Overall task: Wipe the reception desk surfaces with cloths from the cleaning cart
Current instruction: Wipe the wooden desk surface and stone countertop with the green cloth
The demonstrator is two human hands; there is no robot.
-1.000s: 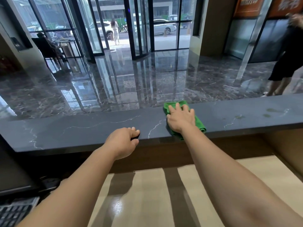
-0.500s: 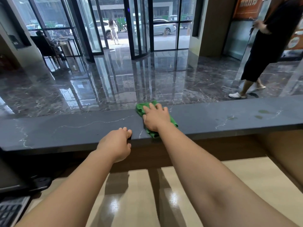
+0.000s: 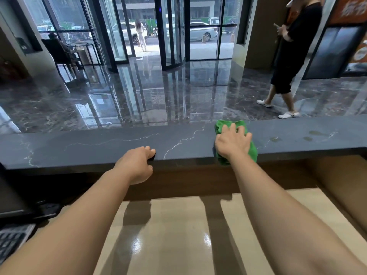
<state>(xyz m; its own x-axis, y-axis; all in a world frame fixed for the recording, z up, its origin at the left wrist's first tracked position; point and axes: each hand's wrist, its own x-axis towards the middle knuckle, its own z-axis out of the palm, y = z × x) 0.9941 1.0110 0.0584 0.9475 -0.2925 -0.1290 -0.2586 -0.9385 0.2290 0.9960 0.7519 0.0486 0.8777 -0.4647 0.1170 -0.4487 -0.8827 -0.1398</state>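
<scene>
A green cloth (image 3: 251,149) lies on the dark grey stone ledge (image 3: 89,149) of the reception desk, spanning it from the far edge to the near edge. My right hand (image 3: 232,141) presses flat on the cloth with fingers spread. My left hand (image 3: 137,165) grips the near edge of the ledge, fingers curled over the top and thumb underneath, about two hand-widths left of the cloth.
Wet smears (image 3: 315,133) mark the ledge right of the cloth. Below the ledge is a glossy beige lower desk (image 3: 168,235), with a keyboard (image 3: 10,243) at the far left. A person in black (image 3: 292,56) walks on the lobby floor beyond the ledge.
My right hand slid the cloth left along the ledge, then back to the right. My left hand kept its grip on the edge. The person in black walked leftward.
</scene>
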